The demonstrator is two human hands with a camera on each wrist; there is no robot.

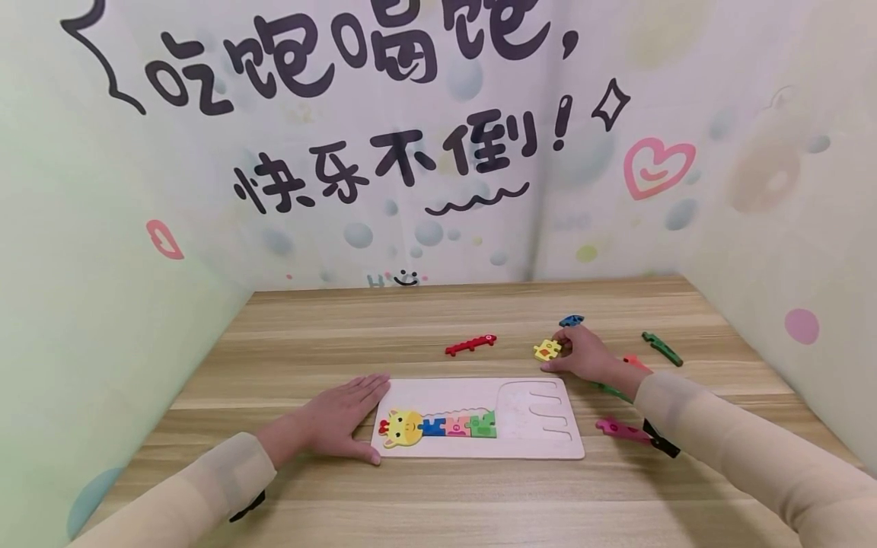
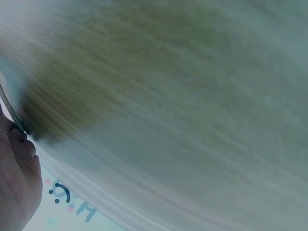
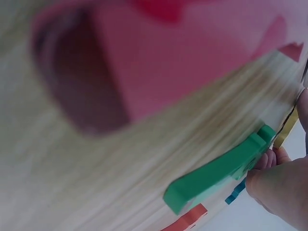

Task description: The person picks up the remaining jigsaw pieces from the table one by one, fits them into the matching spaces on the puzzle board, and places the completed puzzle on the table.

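A pale wooden puzzle board (image 1: 438, 392) lies on the table, with a yellow giraffe head (image 1: 403, 428) at its left. Blue (image 1: 433, 427), pink (image 1: 457, 426) and green (image 1: 483, 424) neck pieces follow in a row; the body-and-legs outline at right holds no pieces. My left hand (image 1: 342, 418) rests at the board's left edge, fingers straight and thumb at the near corner. Beyond the board's far right corner, my right hand (image 1: 585, 355) pinches a yellow puzzle piece (image 1: 546, 350) with an orange mark. In the right wrist view this yellow piece (image 3: 288, 130) shows partly behind the fingers.
Loose puzzle pieces lie around: a red one (image 1: 471, 345) behind the board, a blue one (image 1: 572, 320) beyond my right hand, a green one (image 1: 662, 348) far right. An orange-red (image 1: 637, 362), another green (image 1: 612, 391) and a pink piece (image 1: 622, 430) lie near my right forearm.
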